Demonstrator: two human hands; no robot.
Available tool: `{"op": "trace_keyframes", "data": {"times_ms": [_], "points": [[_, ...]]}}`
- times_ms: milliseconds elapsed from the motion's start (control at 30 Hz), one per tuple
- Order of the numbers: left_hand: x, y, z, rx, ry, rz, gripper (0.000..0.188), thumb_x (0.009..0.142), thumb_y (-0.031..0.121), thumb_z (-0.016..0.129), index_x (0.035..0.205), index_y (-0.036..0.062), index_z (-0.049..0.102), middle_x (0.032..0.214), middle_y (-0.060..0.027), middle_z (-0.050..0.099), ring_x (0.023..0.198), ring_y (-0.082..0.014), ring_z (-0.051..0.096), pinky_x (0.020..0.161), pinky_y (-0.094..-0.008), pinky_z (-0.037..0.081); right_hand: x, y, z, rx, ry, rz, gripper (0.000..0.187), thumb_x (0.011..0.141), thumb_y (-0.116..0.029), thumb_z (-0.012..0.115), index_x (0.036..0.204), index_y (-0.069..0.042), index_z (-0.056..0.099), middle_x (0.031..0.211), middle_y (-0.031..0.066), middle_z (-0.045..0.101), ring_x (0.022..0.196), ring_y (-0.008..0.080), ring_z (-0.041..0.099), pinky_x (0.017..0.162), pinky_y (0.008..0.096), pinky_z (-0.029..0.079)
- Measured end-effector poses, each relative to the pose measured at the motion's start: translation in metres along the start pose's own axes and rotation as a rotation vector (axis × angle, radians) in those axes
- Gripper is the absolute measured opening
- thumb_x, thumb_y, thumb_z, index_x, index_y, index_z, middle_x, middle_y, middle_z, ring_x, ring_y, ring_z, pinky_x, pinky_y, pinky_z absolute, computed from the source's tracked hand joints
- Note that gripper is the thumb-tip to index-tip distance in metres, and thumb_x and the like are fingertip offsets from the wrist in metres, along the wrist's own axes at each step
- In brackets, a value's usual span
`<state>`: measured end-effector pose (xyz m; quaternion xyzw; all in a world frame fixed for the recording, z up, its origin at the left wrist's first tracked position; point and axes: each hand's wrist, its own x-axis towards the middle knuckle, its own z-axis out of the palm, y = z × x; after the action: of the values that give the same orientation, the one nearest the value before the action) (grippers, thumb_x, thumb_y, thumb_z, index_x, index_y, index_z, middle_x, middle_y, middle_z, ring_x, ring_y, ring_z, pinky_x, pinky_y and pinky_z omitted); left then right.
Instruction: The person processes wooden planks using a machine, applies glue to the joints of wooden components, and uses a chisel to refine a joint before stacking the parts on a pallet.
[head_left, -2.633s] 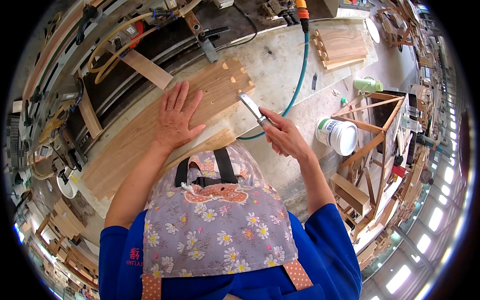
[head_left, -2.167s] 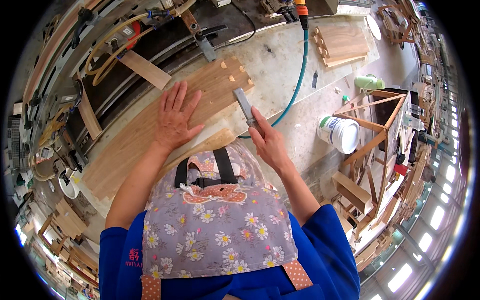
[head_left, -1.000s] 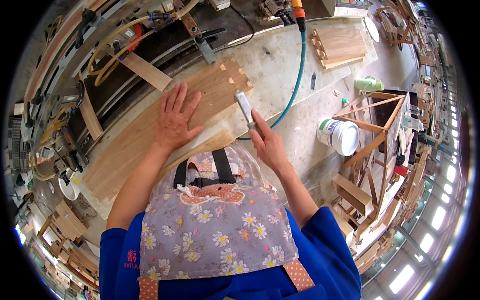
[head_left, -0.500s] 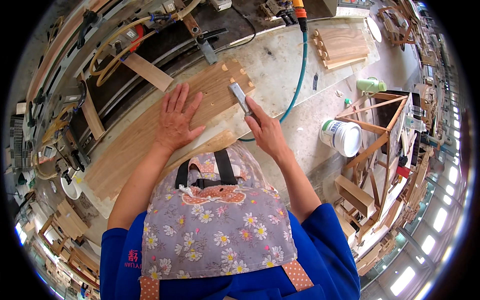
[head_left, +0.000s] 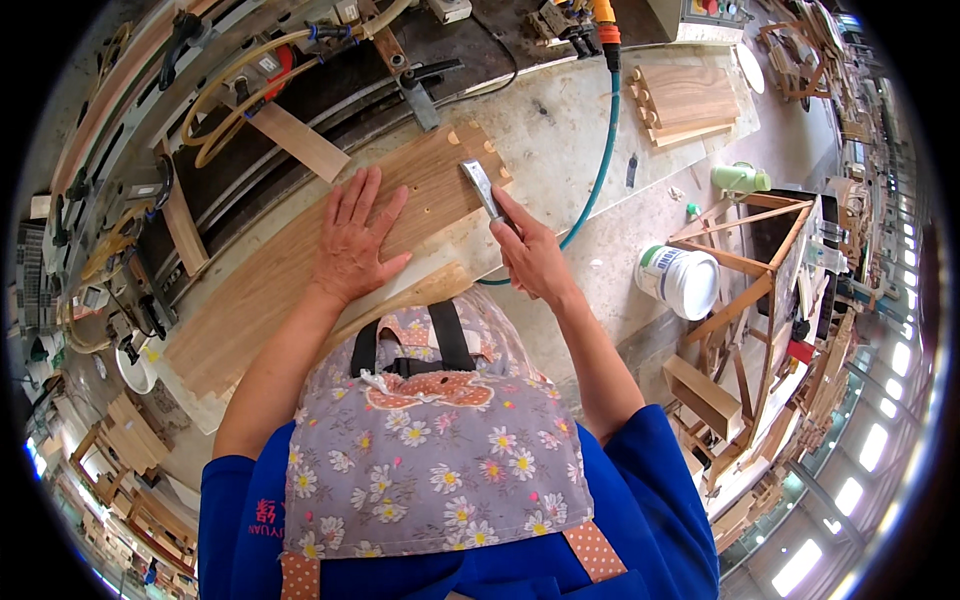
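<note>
A long brown wooden board (head_left: 270,270) lies slantwise on the worktable, with pale rounded notches along its far right end. My left hand (head_left: 352,240) rests flat on it, fingers spread, pressing on its middle. In my right hand (head_left: 528,245) is a chisel (head_left: 480,186), its flat silver blade over the board's right end near the notches. My fingers wrap around its handle, which is mostly hidden. A narrow, curved pale wooden piece (head_left: 430,284) lies along the near side, against my apron (head_left: 430,450).
Stacked notched boards (head_left: 690,95) lie at the table's far right. A teal air hose (head_left: 604,150) crosses behind my right hand. A white bucket (head_left: 680,280) and green bottle (head_left: 740,178) stand to the right, near a wooden frame (head_left: 750,260). Clamping machinery (head_left: 270,75) fills the far left.
My right hand has turned slightly and its fingers have curled in more around the chisel. The blade's tip has shifted a little to the right. My left hand stays on the board.
</note>
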<state>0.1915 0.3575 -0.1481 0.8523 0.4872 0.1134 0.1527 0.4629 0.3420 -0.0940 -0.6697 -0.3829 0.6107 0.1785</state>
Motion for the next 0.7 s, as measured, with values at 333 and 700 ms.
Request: {"op": "trace_keyframes", "data": {"times_ms": [333, 700], "points": [[0.000, 0.001, -0.001, -0.004, -0.013, -0.009, 0.090, 0.066, 0.037, 0.079, 0.147, 0.0186, 0.044, 0.159, -0.0166, 0.026, 0.148, -0.0326, 0.023, 0.120, -0.0496, 0.018, -0.014, 0.003, -0.011, -0.374, 0.068, -0.228, 0.050, 0.097, -0.023, 0.056, 0.145, -0.017, 0.047, 0.089, 0.0119, 0.070, 0.065, 0.0203, 0.064, 0.054, 0.0344, 0.053], [0.000, 0.000, 0.000, -0.019, -0.023, -0.006, 0.091, 0.066, 0.036, 0.079, 0.148, 0.0179, 0.044, 0.160, -0.0170, 0.025, 0.148, -0.0331, 0.022, 0.119, -0.0496, 0.018, -0.001, 0.000, -0.002, 0.045, -0.041, 0.006, 0.049, 0.100, -0.025, 0.053, 0.148, -0.022, 0.046, 0.068, 0.0029, 0.054, 0.047, 0.0112, 0.047, 0.042, 0.0303, 0.042]]}}
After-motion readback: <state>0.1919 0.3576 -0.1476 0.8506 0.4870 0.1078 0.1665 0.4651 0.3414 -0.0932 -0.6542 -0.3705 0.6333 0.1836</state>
